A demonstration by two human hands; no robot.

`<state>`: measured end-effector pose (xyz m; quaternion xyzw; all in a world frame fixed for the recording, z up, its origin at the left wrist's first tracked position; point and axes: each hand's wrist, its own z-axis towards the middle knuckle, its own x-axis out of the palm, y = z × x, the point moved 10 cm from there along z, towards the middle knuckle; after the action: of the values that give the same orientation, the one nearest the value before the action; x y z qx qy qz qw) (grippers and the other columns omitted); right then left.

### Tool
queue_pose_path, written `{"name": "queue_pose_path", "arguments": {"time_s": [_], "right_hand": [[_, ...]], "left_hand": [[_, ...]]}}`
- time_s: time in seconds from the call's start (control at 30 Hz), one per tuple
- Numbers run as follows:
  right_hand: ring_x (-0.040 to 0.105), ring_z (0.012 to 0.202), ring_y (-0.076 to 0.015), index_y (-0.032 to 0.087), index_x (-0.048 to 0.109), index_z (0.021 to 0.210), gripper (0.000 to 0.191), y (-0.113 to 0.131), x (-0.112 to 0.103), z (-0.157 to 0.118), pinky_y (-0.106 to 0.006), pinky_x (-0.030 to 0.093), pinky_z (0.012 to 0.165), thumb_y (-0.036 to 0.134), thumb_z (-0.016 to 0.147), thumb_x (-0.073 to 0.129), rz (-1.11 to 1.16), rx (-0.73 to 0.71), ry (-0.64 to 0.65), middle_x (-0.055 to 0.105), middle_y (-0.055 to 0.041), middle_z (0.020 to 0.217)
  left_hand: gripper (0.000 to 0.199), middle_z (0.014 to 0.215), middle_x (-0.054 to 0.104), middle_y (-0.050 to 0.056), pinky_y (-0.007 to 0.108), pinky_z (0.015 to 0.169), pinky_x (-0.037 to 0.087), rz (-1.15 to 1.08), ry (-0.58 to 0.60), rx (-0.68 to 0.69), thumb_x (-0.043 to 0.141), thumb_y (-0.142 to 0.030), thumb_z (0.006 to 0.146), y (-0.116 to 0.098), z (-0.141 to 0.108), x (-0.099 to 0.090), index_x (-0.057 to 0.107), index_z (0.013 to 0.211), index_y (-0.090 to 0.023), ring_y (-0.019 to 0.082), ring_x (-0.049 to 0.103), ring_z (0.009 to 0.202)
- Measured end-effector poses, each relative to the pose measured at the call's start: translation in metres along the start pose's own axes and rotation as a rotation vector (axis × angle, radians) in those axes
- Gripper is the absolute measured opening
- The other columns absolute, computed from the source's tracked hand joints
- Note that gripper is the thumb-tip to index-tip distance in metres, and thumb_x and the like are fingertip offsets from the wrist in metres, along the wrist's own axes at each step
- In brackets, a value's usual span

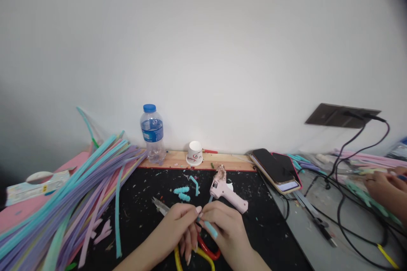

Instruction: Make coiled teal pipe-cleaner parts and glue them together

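Note:
My left hand [181, 222] and my right hand [227, 224] meet over the black mat [263, 228], fingertips pinched together on a short light-blue pipe cleaner [210, 229]. One end sticks out below the right fingers; the rest is hidden between the fingertips. Beneath my hands lie scissors [160, 206] with yellow and red handles, partly covered. Just beyond are coiled blue pipe cleaner pieces [182, 193] and a bent blue strip [195, 185]. A pale pink glue gun [232, 198] rests on its side past my right hand.
Many pastel pipe cleaners [79, 190] spread across the left side. Against the wall stand a water bottle [152, 135] and a paper cup [194, 153]. Phones [275, 167] and black cables [338, 203] lie to the right, near another person's hands [386, 188].

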<state>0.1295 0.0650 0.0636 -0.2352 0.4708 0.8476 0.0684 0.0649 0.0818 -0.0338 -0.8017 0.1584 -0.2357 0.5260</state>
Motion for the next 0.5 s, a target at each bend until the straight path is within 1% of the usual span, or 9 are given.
{"name": "queue_pose_path", "arguments": {"time_s": [0.13, 0.27, 0.37, 0.5], "right_hand": [[0.059, 0.075, -0.0169, 0.018, 0.063, 0.074, 0.016, -0.005, -0.006, 0.001, -0.026, 0.046, 0.068, 0.007, 0.079, 0.052, 0.015, 0.053, -0.051, 0.062, -0.0064, 0.081], [0.058, 0.077, -0.017, 0.018, 0.059, 0.073, 0.016, -0.01, -0.013, 0.001, -0.027, 0.044, 0.072, 0.006, 0.079, 0.05, 0.034, 0.098, -0.134, 0.062, -0.0049, 0.078], [0.056, 0.072, -0.0164, 0.018, 0.057, 0.071, 0.013, -0.02, -0.016, 0.001, -0.027, 0.044, 0.068, 0.009, 0.078, 0.051, 0.072, 0.167, -0.177, 0.059, -0.0035, 0.075], [0.053, 0.061, -0.0142, 0.017, 0.053, 0.071, 0.008, -0.04, -0.01, -0.002, -0.024, 0.042, 0.056, 0.015, 0.079, 0.051, 0.197, 0.311, -0.172, 0.054, -0.0013, 0.069]], "left_hand": [[0.04, 0.046, 0.06, 0.0, 0.013, 0.027, 0.031, 0.026, 0.008, 0.055, 0.039, -0.05, 0.082, -0.004, 0.002, 0.001, 0.049, 0.068, -0.014, 0.009, 0.053, 0.029], [0.034, 0.05, 0.058, -0.001, 0.014, 0.03, 0.033, 0.152, -0.009, 0.128, 0.037, -0.043, 0.085, -0.009, 0.001, -0.001, 0.048, 0.07, -0.015, 0.008, 0.053, 0.032], [0.032, 0.052, 0.057, -0.002, 0.014, 0.033, 0.034, 0.263, -0.004, 0.198, 0.034, -0.038, 0.088, -0.014, -0.002, 0.0, 0.048, 0.071, -0.015, 0.008, 0.054, 0.034], [0.032, 0.056, 0.057, -0.002, 0.015, 0.035, 0.035, 0.355, 0.038, 0.248, 0.03, -0.035, 0.09, -0.016, -0.005, 0.003, 0.05, 0.075, -0.015, 0.007, 0.053, 0.036]]}}
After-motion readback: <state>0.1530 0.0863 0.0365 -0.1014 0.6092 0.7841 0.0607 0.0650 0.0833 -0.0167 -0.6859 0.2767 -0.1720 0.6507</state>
